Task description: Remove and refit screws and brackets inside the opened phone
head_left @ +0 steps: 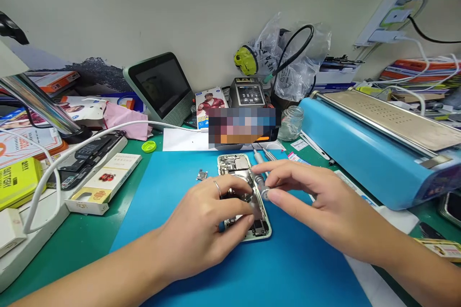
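The opened phone (236,165) is lying at the centre of the frame on a blue mat (162,211), its long axis running from the upper middle down and slightly right. Both hands are meeting over its lower half. The left hand (205,230) is coming in from the lower left, fingers curled with their tips pressing on the phone's insides; I cannot tell whether they are pinching a small piece there. The right hand (317,206) is reaching in from the right, thumb and fingers clamped on a slim screwdriver (260,183) that is pointing into the phone. The left hand is sitting nearer, directly on the phone.

A small loose part (202,175) is lying just left of the phone. The mat is covering a green desk (72,244). A glass jar (291,123) and a long blue machine (367,153) are standing at the right, and a dark screen (160,88) is leaning near the pale wall.
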`<state>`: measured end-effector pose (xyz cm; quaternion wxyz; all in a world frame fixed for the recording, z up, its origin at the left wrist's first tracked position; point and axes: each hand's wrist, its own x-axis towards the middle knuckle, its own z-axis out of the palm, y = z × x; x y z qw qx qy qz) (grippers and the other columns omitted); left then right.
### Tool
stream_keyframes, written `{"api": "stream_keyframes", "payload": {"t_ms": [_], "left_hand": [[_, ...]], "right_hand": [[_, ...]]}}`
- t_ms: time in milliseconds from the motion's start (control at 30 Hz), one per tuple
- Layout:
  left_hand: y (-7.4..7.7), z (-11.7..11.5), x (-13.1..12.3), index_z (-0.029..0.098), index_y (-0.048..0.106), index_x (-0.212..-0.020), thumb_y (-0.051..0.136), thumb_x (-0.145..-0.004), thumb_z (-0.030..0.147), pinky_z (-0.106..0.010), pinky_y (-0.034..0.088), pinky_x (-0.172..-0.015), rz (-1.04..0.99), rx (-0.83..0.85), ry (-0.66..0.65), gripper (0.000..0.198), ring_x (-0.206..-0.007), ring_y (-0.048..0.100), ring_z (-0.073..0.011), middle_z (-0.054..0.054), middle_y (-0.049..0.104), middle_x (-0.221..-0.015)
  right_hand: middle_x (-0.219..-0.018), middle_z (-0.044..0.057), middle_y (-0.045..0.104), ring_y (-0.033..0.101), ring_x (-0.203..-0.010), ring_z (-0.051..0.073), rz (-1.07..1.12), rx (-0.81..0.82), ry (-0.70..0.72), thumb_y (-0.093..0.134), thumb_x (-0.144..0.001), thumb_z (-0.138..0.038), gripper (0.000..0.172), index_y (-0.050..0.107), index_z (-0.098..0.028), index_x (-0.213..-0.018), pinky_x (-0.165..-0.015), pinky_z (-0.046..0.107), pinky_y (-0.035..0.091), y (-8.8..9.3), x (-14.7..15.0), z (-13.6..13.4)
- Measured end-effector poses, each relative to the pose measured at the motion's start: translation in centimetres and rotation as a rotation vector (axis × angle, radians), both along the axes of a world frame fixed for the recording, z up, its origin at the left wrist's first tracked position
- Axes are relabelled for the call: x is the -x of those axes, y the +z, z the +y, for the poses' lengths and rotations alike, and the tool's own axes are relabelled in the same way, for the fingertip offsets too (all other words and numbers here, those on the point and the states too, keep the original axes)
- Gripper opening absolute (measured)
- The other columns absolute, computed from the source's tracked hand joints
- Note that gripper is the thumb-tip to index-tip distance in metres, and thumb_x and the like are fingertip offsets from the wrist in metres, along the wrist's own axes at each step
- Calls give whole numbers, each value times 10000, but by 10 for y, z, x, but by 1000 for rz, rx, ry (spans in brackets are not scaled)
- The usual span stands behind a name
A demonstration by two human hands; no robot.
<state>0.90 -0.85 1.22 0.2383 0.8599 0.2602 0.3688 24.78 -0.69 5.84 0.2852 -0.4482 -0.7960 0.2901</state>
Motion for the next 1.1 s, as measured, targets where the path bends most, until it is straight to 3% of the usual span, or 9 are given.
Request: {"api": "stream_keyframes", "payload": {"t_ms": [200, 400, 567, 733, 867, 933, 1000, 1067, 1100], "left_hand": [[-3, 3, -1, 178, 769, -992, 596, -1011, 171, -271, 547, -945, 37, 27, -71, 174, -1108, 694, -168, -87, 699, -1259], [-3, 0, 1, 177, 776, -1009, 625, -1001, 164, -263, 544, -960, -13, -18, -56, 152, -1103, 698, -162, -85, 720, -1220], [-1, 1, 0, 193, 774, -1004, 648, -993, 153, -248, 532, -919, -73, -28, 10, 133, -1037, 704, -137, -52, 740, -1120], [-1, 3, -1, 185, 764, -958, 649, -991, 156, -238, 510, -891, -69, -25, 11, 123, -996, 696, -123, -38, 738, -1084], [-4, 2, 2, 198, 766, -960, 667, -982, 168, -244, 502, -899, -71, -28, 37, 107, -1020, 700, -125, -28, 740, -1103], [-5, 2, 3, 202, 767, -957, 658, -986, 176, -261, 507, -894, -75, -27, 42, 115, -1029, 706, -138, -31, 744, -1106], [-5, 2, 2, 210, 764, -948, 649, -989, 183, -281, 512, -883, -76, -22, 39, 126, -1026, 709, -151, -32, 747, -1104], [-5, 3, 1, 223, 760, -943, 641, -992, 189, -299, 512, -869, -73, -15, 33, 133, -1009, 708, -159, -28, 751, -1089], [-5, 3, 1, 226, 758, -941, 636, -995, 191, -307, 510, -863, -74, -14, 33, 138, -998, 706, -162, -27, 753, -1082]], "right_hand": [[-1143, 2, 798, 768, -936, 136, 23, 86, 81, 639, -1004, -317, 108, 736, -272, -1024, -792, 217, 638, -6, 1, -3], [-1158, 18, 794, 774, -1033, 186, 57, 53, 76, 677, -986, -323, 215, 740, -306, -1191, -890, 280, 665, -4, 1, 0], [-1153, 10, 789, 753, -1068, 190, -38, -164, 119, 683, -978, -224, 238, 723, -308, -1198, -912, 302, 642, -7, -1, 2], [-1056, -9, 805, 756, -963, 196, 18, -347, -23, 689, -990, -230, 185, 720, -336, -1138, -843, 328, 611, -8, -3, 2], [-945, -1, 764, 734, -969, 231, 337, -386, -141, 663, -1015, -363, 75, 711, -374, -1072, -957, 423, 589, 5, -1, -6], [-729, -22, 632, 683, -727, 200, 550, -316, -185, 643, -1014, -451, 94, 667, -361, -1001, -795, 397, 617, 14, 2, -8], [-586, -68, 436, 472, -469, 140, 604, -190, -207, 647, -1009, -471, 133, 613, -345, -983, -480, 297, 490, 23, 4, -4], [-559, -87, 406, 352, -417, 112, 399, -58, -192, 651, -1006, -433, 127, 600, -317, -1025, -372, 244, 306, 29, 7, 7], [-571, -79, 458, 397, -443, 115, 210, 7, -174, 649, -998, -408, 136, 614, -290, -1055, -395, 243, 324, 30, 8, 15]]}}
